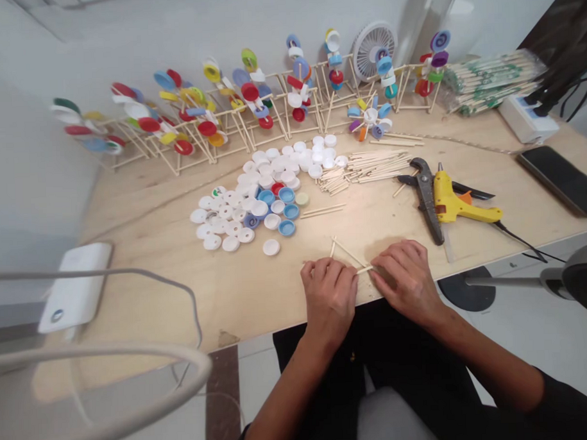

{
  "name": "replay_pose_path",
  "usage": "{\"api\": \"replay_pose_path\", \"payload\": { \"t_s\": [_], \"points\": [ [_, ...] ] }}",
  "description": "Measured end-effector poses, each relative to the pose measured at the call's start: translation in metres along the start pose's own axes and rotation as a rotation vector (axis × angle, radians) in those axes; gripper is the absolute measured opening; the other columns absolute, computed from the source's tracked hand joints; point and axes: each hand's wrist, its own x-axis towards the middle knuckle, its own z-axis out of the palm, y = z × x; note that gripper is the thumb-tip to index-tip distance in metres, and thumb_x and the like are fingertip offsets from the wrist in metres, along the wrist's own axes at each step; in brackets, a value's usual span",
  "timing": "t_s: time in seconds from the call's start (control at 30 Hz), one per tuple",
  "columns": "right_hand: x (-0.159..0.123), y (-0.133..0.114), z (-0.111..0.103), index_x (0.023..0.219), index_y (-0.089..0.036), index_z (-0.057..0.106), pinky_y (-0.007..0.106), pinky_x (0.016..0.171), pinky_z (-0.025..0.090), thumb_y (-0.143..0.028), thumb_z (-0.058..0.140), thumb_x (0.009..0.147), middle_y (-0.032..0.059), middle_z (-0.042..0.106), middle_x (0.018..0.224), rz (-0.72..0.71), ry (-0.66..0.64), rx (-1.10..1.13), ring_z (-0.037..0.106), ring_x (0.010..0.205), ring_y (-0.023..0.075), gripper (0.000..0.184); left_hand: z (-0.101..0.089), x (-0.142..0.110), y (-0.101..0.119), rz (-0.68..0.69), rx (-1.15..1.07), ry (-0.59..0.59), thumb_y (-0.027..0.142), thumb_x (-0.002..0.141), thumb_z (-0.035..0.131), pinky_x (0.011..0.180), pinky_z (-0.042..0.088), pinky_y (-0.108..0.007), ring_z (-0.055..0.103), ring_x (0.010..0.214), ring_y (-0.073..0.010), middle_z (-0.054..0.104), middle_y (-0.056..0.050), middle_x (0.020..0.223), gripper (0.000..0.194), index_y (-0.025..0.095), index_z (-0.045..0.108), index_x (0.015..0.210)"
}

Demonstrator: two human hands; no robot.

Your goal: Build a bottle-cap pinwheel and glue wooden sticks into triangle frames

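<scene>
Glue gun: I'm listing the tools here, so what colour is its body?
Yellow. The glue gun shows best in the head view.

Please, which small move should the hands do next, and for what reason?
Perhaps the right hand should press two thin sticks together where they meet: that spot is just beside it, and the left hand holds the other side. Whether they are already fixed, I cannot tell; the yellow glue gun lies aside.

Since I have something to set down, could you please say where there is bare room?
The table is bare left of the left hand, between the loose caps and front edge, and between the stick pile and right hand. Capped stands crowd the back; tools, the right.
</scene>
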Motion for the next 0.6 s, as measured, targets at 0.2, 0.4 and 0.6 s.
{"api": "replay_pose_path", "payload": {
  "t_s": [0.2, 0.4, 0.6],
  "points": [
    [0.0008, -0.0008, 0.0004, 0.087, -0.019, 0.059, 0.042, 0.089, 0.035, -0.017, 0.057, 0.082, 0.0038, 0.063, 0.083, 0.000, 0.013, -0.001, 0.054, 0.088, 0.0201, 0.005, 0.0001, -0.0002, -0.0006, 0.001, -0.002, 0.007, 0.017, 0.086, 0.054, 0.083, 0.032, -0.040, 0.052, 0.082, -0.0200, 0.063, -0.003, 0.073, 0.012, 0.019, 0.062, 0.077],
    [0.0010, -0.0016, -0.0005, 0.084, -0.020, 0.059, 0.042, 0.089, 0.035, -0.016, 0.057, 0.082, 0.0030, 0.063, 0.081, 0.009, -0.001, -0.005, 0.054, 0.087, 0.0198, 0.005, 0.0003, -0.0005, -0.0020, 0.007, -0.004, 0.017, 0.016, 0.085, 0.054, 0.083, 0.032, -0.040, 0.052, 0.081, -0.0195, 0.063, -0.002, 0.073, 0.012, 0.019, 0.061, 0.076],
    [0.0007, -0.0009, 0.0000, 0.084, -0.020, 0.058, 0.042, 0.090, 0.035, -0.015, 0.058, 0.082, 0.0029, 0.063, 0.081, 0.004, 0.002, -0.006, 0.054, 0.086, 0.0193, 0.005, 0.0008, -0.0017, -0.0025, 0.004, -0.007, 0.021, 0.017, 0.085, 0.054, 0.084, 0.032, -0.040, 0.051, 0.082, -0.0195, 0.063, -0.002, 0.073, 0.012, 0.019, 0.061, 0.075]
  ]
}}
